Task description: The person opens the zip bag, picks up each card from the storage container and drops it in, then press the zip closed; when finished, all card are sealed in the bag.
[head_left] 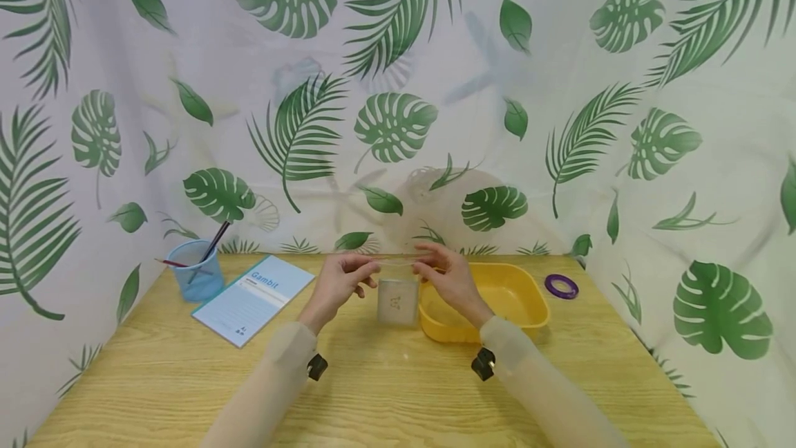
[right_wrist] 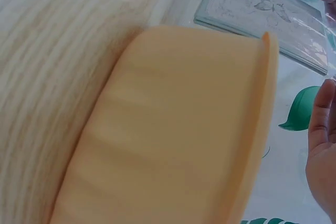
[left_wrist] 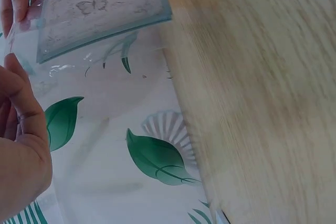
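Note:
A clear plastic bag (head_left: pixel 395 269) is stretched between both hands along its top edge. The left hand (head_left: pixel 340 285) pinches one top corner between thumb and fingers. Opposite it, the right hand (head_left: pixel 452 281) pinches the other corner, fingers bent. Inside the lower part of the bag sits a pale, square-looking pad or stack of cards (left_wrist: pixel 105 9), upright, with a small butterfly printed on its face. The yellow basin (head_left: pixel 435 329) stands just right of the bag, and its wall fills much of the right wrist view.
At the left, a blue notebook (head_left: pixel 253 299) lies by a blue mesh pen cup (head_left: pixel 202 282) holding pens. A purple ring-shaped roll (head_left: pixel 562 287) lies right of the basin. Leaf-printed cloth (head_left: pixel 398 40) encloses the wooden table (head_left: pixel 373 399) behind and at both sides.

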`<state>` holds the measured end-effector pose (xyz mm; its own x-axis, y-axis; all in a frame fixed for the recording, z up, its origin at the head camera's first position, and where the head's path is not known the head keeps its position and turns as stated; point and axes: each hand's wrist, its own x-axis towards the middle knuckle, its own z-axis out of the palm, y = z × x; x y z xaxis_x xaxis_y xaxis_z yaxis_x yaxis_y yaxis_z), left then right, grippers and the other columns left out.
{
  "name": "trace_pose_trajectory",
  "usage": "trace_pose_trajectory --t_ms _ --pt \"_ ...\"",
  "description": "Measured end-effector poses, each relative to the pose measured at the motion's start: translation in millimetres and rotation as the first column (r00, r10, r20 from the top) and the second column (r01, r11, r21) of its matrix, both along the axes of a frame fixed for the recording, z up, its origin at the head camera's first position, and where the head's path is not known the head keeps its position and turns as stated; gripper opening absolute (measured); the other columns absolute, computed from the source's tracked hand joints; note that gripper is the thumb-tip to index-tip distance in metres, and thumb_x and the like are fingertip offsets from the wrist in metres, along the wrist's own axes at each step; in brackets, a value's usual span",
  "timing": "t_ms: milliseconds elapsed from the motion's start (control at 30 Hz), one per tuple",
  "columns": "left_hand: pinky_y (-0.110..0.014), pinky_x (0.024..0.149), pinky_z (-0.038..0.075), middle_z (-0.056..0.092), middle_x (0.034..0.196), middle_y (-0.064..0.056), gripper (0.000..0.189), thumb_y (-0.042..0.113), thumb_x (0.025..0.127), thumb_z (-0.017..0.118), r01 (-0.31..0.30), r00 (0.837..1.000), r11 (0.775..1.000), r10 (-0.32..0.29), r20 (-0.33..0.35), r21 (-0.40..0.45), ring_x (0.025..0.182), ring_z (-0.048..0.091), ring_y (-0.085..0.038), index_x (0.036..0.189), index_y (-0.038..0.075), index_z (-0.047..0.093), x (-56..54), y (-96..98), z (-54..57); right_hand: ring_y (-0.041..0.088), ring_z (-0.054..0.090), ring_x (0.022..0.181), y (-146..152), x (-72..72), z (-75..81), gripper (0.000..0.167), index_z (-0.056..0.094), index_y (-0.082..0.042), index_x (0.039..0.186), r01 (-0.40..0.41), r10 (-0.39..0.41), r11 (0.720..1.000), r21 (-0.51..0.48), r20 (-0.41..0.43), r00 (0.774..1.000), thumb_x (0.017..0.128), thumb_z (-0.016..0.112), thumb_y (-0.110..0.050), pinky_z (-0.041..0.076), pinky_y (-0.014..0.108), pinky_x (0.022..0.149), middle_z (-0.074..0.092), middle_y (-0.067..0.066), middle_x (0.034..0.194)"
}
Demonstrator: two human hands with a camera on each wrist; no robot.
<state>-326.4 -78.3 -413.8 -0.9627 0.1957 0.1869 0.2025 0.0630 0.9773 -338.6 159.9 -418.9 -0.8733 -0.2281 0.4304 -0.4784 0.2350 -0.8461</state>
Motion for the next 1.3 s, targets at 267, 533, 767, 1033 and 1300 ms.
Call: trace_pose_trajectory --t_ms 267,533,767,1033,1300 --pt "-0.017 0.054 0.042 0.075 0.098 -0.014 0.020 0.020 0.091 0.072 -0.098 0.994 0.995 0.097 -0.041 -0.001 0.075 0.061 -0.008 0.103 0.005 0.077 -0.2 2.0 -6.6 0.030 0.071 0.081 -1 -1.5 -3.5 0.035 0.062 -0.003 0.125 0.026 -0.026 1.000 -0.013 -0.030 0.999 0.091 0.067 -0.001 0.063 0.035 0.071 0.073 0.024 0.102" --pt "-0.021 0.056 0.038 0.068 0.086 0.000 0.016 0.021 0.087 0.076 -0.110 0.985 0.994 0.106 -0.137 -0.024 0.074 0.050 -0.012 0.097 0.009 0.078 0.2 6.3 -10.9 0.027 0.070 0.082 -5 2.7 -2.0 0.024 0.069 -0.005 0.113 0.016 -0.018 1.000 -0.024 -0.049 0.999 0.089 0.071 -0.008 0.062 0.027 0.072 0.074 0.018 0.100" --pt "-0.020 0.057 0.038 0.066 0.083 0.002 0.017 0.018 0.087 0.076 -0.098 0.986 0.995 0.099 -0.135 0.017 0.074 0.050 -0.011 0.097 0.004 0.078 2.7 11.4 -9.2 0.022 0.070 0.090 -13 4.2 -1.0 0.029 0.067 -0.004 0.118 0.033 -0.033 0.999 -0.007 -0.066 0.997 0.090 0.070 -0.006 0.058 0.016 0.073 0.072 0.020 0.105" --pt "-0.020 0.058 0.039 0.066 0.085 -0.003 0.020 0.021 0.086 0.078 -0.080 0.986 0.997 0.078 -0.146 -0.002 0.076 0.049 -0.013 0.097 0.005 0.078 4.8 15.3 -9.7 0.015 0.070 0.089 -20 5.7 -3.8 0.027 0.067 -0.003 0.115 0.057 -0.059 0.998 -0.020 -0.104 0.993 0.088 0.072 -0.005 0.058 0.018 0.073 0.073 0.019 0.101" --pt "-0.024 0.070 0.046 0.072 0.093 -0.008 0.013 0.016 0.086 0.076 -0.107 0.975 0.994 0.100 -0.197 -0.026 0.083 0.054 -0.012 0.093 0.005 0.078 4.1 19.7 -7.3 0.008 0.068 0.086 -23 6.7 -4.7 0.025 0.072 -0.009 0.112 0.040 -0.043 0.999 -0.022 -0.125 0.991 0.087 0.075 -0.014 0.058 0.018 0.070 0.073 0.013 0.101"
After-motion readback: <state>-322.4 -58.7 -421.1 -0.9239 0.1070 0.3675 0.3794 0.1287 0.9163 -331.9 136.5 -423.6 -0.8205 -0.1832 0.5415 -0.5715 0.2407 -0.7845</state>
